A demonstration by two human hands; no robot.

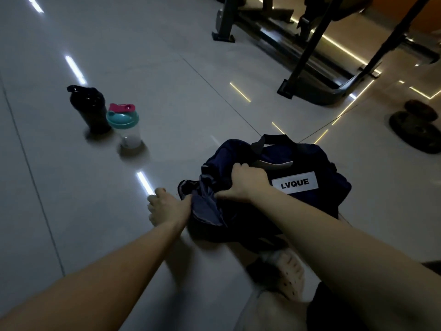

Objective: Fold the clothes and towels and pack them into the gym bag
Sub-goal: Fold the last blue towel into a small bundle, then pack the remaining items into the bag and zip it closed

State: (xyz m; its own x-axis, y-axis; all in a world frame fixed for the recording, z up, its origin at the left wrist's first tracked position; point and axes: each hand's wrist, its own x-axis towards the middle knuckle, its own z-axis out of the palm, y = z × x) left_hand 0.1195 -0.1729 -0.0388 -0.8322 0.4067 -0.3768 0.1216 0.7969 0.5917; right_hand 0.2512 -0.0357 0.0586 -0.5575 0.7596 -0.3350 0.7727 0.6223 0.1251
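Note:
A dark navy gym bag (317,163) with a white LVQUE label lies on the pale tiled floor at centre right. Dark blue cloth (205,209) bunches at its open left end, partly inside the bag. My right hand (243,182) grips the bag's fabric at the top of that opening. My left hand (167,206) is at the left edge of the cloth, fingers curled; what it holds is hidden by the hand's back. The inside of the bag is too dark to see.
A black shaker bottle (89,108) and a clear bottle with a teal and pink lid (125,126) stand on the floor at left. Gym machine frames (307,65) stand behind the bag, dumbbells (416,125) at right. My foot in a white clog (284,273) is below the bag.

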